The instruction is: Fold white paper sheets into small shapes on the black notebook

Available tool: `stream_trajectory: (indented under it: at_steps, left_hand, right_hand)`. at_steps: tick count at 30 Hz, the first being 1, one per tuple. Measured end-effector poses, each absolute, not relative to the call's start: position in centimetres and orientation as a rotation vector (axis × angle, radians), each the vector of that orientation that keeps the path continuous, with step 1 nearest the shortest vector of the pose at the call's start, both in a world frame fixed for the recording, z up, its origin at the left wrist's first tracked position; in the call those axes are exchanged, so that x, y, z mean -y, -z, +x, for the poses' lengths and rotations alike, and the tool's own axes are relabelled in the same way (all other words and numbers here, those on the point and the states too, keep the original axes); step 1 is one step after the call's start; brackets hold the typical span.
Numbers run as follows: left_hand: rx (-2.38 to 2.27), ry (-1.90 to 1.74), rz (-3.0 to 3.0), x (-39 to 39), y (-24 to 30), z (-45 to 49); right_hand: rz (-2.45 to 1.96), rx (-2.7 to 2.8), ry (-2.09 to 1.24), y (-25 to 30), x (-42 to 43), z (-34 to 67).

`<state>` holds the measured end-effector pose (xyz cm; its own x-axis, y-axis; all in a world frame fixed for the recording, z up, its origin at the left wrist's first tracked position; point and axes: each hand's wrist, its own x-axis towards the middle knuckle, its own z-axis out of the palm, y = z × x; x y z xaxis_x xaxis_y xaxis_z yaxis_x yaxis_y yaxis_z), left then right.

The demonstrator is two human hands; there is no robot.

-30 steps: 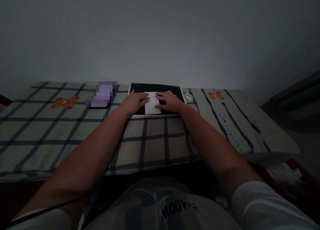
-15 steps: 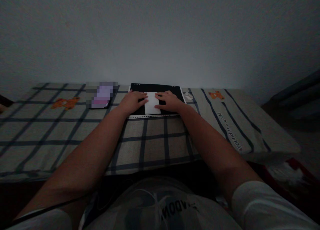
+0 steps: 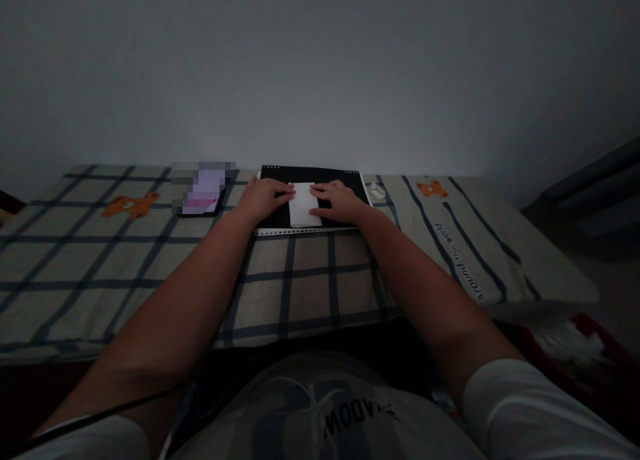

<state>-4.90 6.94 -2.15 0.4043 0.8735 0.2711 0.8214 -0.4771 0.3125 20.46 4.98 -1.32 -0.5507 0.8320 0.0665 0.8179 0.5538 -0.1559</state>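
Lying on the black cover: a small white paper (image 3: 303, 210), just above and left of the centre of the frame.
Paper's look: plain, pale and narrow, longer from top to bottom than across, with fairly straight edges; the brightest thing between the hands. The dim light hides fine creases.
Left grip: the left hand (image 3: 264, 199) sets fingertips and thumb close together at the paper's left edge; whether they pinch it, I cannot tell.
Right grip: the right hand (image 3: 344, 203) is unclenched, fingers and thumb spread over the paper's right side, touching it.
Black-covered pad (image 3: 305, 173): landscape, under paper and hands, with a white strip of punched holes along its lower edge.
White scraps (image 3: 377, 192): just right of the pad.
Smartphone (image 3: 207, 185): left of the pad, partly pixelated.
Plaid cloth (image 3: 310, 280): covers the worktop across mid-frame, orange bears printed at left and right.
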Motion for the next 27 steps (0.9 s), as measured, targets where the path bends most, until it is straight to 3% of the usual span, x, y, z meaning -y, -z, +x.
stream_trajectory:
  at_steps: [10,27]
  left_hand:
    - [-1.498,-0.234,2.525,-7.0,1.5,-5.9]
    - [-1.431,0.050,2.480,-4.8,-0.1,-5.6]
  right_hand:
    - [-1.439,2.664,-0.178,1.3,-5.0,20.5]
    - [-1.441,2.658,-0.197,1.2,-4.9,20.5]
